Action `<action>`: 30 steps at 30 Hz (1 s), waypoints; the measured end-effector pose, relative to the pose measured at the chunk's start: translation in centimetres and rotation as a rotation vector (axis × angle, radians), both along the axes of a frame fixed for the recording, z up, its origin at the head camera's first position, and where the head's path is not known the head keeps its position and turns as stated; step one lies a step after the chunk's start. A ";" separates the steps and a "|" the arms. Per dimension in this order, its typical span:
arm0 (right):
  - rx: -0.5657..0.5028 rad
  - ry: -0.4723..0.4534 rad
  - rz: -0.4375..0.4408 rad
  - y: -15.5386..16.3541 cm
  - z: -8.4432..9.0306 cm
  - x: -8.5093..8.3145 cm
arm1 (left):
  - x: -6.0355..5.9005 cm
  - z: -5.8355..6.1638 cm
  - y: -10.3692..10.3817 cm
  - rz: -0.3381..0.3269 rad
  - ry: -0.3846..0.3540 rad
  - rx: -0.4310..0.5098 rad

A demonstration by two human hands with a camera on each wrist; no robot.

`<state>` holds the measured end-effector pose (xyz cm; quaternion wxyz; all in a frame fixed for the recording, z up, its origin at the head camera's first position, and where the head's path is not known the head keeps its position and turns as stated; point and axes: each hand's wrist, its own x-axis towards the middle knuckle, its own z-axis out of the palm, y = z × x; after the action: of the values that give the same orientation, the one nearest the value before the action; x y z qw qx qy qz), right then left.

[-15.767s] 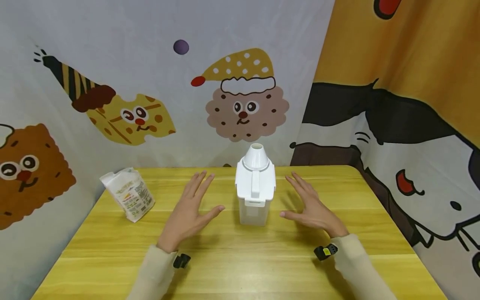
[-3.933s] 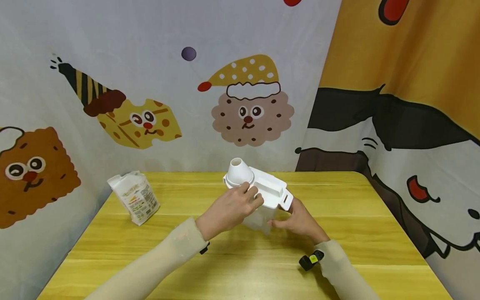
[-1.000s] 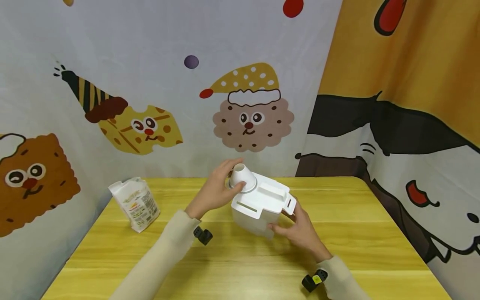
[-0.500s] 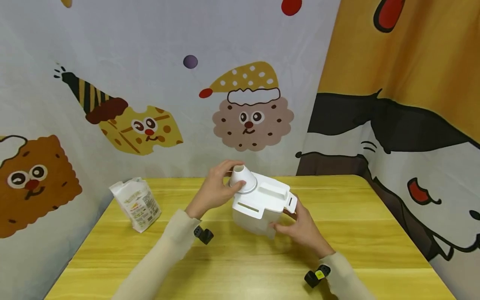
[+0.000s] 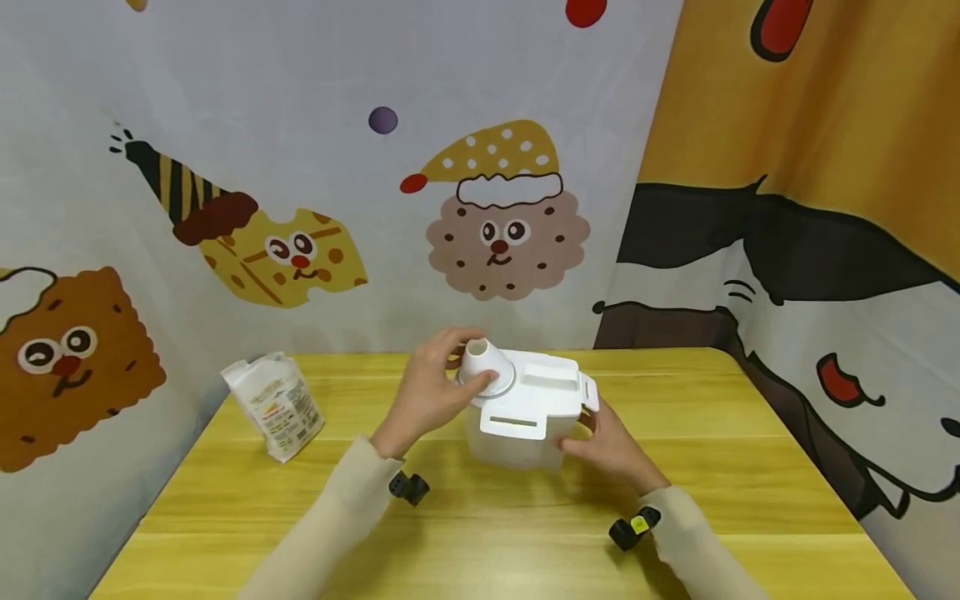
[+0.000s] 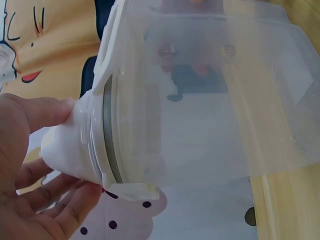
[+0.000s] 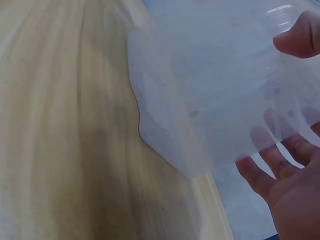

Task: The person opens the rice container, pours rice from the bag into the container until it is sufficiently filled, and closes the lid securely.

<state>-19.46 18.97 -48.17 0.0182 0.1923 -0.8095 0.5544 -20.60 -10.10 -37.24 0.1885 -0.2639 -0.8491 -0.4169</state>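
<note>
White lid and white cone spout over a clear, frosted container; left of that container, a white bag with orange print; beneath, yellow wood-grain table; cream sleeves.

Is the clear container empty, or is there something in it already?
Empty, as far as visible: the container walls show the backdrop and the right hand's fingers straight through, with nothing inside.

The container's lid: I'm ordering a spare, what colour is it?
White, on a clear container; the lid shows best in the head view.
</note>
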 end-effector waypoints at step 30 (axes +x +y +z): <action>-0.007 0.011 -0.056 -0.2 -0.3 1.3 | -0.9 0.1 -1.6 -0.267 -0.120 0.020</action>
<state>-18.13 18.74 -48.46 0.0389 0.1724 -0.8126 0.5553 -21.46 -11.72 -37.19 0.0829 -0.3473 -0.8120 -0.4617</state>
